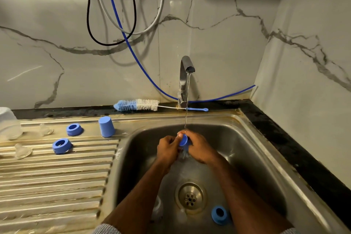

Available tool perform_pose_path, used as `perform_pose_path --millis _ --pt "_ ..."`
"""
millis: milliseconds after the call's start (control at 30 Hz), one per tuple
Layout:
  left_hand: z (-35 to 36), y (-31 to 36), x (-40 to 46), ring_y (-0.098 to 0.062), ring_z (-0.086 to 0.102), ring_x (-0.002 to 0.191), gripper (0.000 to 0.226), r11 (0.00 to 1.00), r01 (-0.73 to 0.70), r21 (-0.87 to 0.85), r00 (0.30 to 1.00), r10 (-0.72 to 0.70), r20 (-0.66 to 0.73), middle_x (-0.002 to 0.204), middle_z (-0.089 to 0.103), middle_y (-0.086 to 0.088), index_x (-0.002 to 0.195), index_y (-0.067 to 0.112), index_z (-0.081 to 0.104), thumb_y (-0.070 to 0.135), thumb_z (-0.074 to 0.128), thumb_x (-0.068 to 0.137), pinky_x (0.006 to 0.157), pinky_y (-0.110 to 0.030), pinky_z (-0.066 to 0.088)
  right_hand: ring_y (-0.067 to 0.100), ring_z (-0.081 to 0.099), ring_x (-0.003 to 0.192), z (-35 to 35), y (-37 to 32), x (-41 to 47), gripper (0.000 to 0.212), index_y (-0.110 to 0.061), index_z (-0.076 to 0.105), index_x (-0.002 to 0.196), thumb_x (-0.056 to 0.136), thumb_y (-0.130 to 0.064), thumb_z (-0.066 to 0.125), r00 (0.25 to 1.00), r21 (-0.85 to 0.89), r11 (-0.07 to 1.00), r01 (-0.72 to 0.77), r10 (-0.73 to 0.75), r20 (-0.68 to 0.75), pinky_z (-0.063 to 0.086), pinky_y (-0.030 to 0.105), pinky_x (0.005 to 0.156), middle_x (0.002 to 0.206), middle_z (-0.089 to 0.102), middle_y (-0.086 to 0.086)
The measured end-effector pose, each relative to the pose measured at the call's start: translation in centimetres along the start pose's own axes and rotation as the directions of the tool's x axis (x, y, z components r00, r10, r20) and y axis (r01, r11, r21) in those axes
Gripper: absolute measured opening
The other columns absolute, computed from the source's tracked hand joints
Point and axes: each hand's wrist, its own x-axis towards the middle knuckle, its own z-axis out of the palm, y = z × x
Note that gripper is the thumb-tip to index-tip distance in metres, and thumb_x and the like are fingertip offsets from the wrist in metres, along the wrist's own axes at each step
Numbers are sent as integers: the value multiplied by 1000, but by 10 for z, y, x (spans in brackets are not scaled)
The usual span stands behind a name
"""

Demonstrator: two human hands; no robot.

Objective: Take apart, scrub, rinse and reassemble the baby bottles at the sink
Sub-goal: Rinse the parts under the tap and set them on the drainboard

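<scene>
blue cap (183, 139) | open end faces camera-left | both hands grip

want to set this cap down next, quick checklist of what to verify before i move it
1. Blue cap held by both the left hand and right hand: ok.
2. Water from the tap reaches the cap: ok.
3. Cap fully rinsed of soap: cannot tell.
4. Free spot on the drainboard near the other blue cap: ok.
5. Parts left in the sink, a blue ring near the drain: not ok.
6. Bottle brush out of the way behind the sink: ok.
</scene>
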Motion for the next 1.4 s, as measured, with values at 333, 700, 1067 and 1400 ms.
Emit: perform_pose_path --millis 333,700,1067,1400 --pt "-8 -11 13 -28 70 80 42 997 16 75 989 -5 -145 86 73 -12 93 9 69 44 48 103 70 -38 58 9 60 96 9 4 1 41 -17 66 120 82 -19 80 993 -3 995 -96 96 -65 43 20 80 111 69 -1" --pt "-11 -21 18 -36 68 92 30 982 16 188 990 10 -138 90 71 -17 89 7 68 27 51 103 88 -51 57 13 69 83 8 3 2 28 -16 74 100 77 -28 84 967 -137 962 -236 246 64 58 31 75 94 74 2" --pt "-10 -22 21 -38 67 93 31 976 39 215 990 -8 -141 91 71 -19 92 1 68 27 52 101 87 -50 56 16 70 83 12 7 5 31 -20 73 94 70 -35 86 958 -208 936 -283 286 -15 60 37 80 91 74 0" --pt "-10 -27 25 -38 66 95 29 980 43 193 988 -14 -152 92 70 -19 93 2 68 23 50 102 85 -48 55 18 67 96 12 13 6 42 -24 71 106 68 -27 89 970 -216 948 -231 208 -126 54 31 78 104 71 -2"
